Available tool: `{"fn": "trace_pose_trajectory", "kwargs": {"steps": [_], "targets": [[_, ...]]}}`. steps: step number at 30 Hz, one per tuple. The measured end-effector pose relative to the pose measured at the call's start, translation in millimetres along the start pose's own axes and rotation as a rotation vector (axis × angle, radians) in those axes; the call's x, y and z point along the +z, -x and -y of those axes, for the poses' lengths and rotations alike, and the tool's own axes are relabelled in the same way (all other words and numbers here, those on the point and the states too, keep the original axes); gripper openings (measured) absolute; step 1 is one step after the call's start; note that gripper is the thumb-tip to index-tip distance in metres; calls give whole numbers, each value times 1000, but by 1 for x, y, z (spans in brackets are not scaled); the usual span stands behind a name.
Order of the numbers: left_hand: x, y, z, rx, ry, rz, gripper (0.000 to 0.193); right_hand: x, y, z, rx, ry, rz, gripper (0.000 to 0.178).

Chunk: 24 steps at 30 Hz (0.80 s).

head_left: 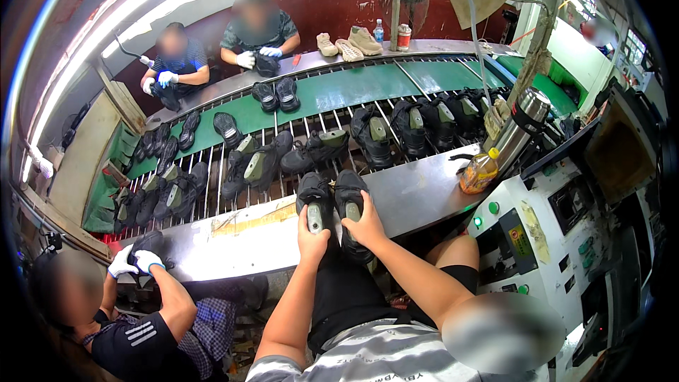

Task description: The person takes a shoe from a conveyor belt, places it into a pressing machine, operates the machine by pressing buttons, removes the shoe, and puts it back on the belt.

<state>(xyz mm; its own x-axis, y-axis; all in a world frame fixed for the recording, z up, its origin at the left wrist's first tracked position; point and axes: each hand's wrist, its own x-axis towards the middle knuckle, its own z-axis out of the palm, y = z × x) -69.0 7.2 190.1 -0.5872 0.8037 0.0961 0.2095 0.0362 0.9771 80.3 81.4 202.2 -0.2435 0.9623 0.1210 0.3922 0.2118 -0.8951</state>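
Side by side in front of me are two black shoes, toes pointing away, at the near edge of the metal ledge. My left hand (311, 239) is closed round the heel end of the left shoe (313, 189). The right shoe (348, 185) is gripped by my right hand (365, 223) at its opening. A grey-green shoe last (314, 218) shows inside the left shoe, and a similar last (352, 211) fills the right one. My palms and the shoes' undersides are hidden.
Beyond the metal ledge (417, 194), black shoes (371, 134) with lasts lie on a roller conveyor, beside a green belt (325, 99). A steel flask (523, 124), yellow-labelled bottle (479, 171) and control cabinet (527, 230) stand right. Gloved co-workers handle shoes at left and across.
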Motion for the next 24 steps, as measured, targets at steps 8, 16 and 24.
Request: {"fn": "trace_pose_trajectory", "kwargs": {"steps": [8,16,24], "targets": [[-2,1,7,-6,3,13,85,-109,100,-102,-29,-146,-165,54],[7,16,3,190,-289,-104,75,-346,250,-133,-80,527,-890,23],[75,50,-62,585,-447,79,53,-545,360,-146,347,1147,-1273,58]]}}
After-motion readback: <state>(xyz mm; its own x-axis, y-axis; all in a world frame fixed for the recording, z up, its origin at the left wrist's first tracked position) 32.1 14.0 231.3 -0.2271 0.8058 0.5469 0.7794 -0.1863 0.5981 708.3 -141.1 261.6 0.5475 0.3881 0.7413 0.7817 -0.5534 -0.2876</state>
